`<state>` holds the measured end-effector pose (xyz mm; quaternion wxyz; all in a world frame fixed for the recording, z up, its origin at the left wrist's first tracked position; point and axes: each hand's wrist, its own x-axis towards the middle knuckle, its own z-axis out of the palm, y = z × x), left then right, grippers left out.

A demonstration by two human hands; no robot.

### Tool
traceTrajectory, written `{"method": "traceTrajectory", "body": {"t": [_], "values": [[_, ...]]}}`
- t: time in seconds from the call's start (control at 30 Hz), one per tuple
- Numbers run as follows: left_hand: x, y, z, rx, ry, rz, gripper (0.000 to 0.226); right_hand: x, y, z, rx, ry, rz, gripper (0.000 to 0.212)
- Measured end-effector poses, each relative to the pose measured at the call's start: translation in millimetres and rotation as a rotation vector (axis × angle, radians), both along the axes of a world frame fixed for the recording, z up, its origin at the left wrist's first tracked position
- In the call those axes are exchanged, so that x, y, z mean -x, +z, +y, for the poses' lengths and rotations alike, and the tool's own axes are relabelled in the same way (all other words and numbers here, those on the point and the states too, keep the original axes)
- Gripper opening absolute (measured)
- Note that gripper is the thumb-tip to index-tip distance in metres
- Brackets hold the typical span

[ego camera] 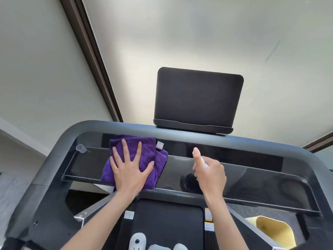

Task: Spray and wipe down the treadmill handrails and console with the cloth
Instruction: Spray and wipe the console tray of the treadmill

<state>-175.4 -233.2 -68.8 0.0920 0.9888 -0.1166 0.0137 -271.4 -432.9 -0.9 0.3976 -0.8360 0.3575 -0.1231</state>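
A folded purple cloth [153, 159] lies on the left part of the treadmill's glossy black console [252, 177]. My left hand [129, 168] presses flat on the cloth with fingers spread. To its right, my right hand [210, 174] grips a small white spray bottle [204, 164], mostly hidden by the fingers, with the index finger raised on top of it above the console's middle. The grey handrail frame [59, 141] curves around the console. A dark screen [198, 100] stands upright on the frame's far side.
A small clear cup [81, 148] sits at the console's far left corner. A yellow bin [273, 230] stands at the lower right, beside the treadmill. The black belt [167, 224] runs below the console, with light shoes [137, 240] at the bottom edge. Pale walls stand close behind.
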Motion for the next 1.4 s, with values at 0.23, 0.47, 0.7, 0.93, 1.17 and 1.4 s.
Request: {"method": "traceTrajectory", "body": {"t": [0.23,0.47,0.7,0.93,1.17,1.4], "values": [[55.4,10.9,-123.7,0.018,-0.182,0.045,0.078,25.2,8.5,-40.7,-0.029,0.002,-0.015,0.086],[30.3,2.6,-44.0,-0.003,-0.015,0.048,0.09,33.3,10.5,-62.3,-0.032,-0.005,-0.04,0.084],[34.7,6.1,-56.2,-0.003,0.138,0.065,0.085,52.7,6.6,-68.3,-0.039,-0.047,-0.056,0.08],[66.2,14.3,-167.1,0.015,-0.094,0.049,0.083,68.4,7.7,-77.9,-0.043,-0.114,-0.065,0.079],[47.8,-2.5,-84.1,-0.027,-0.064,-0.073,0.086,63.2,6.4,-72.6,-0.048,-0.112,-0.047,0.079],[32.5,-0.5,-79.5,0.012,0.142,0.007,0.092,64.2,3.7,-73.7,-0.054,-0.137,-0.066,0.079]]}}
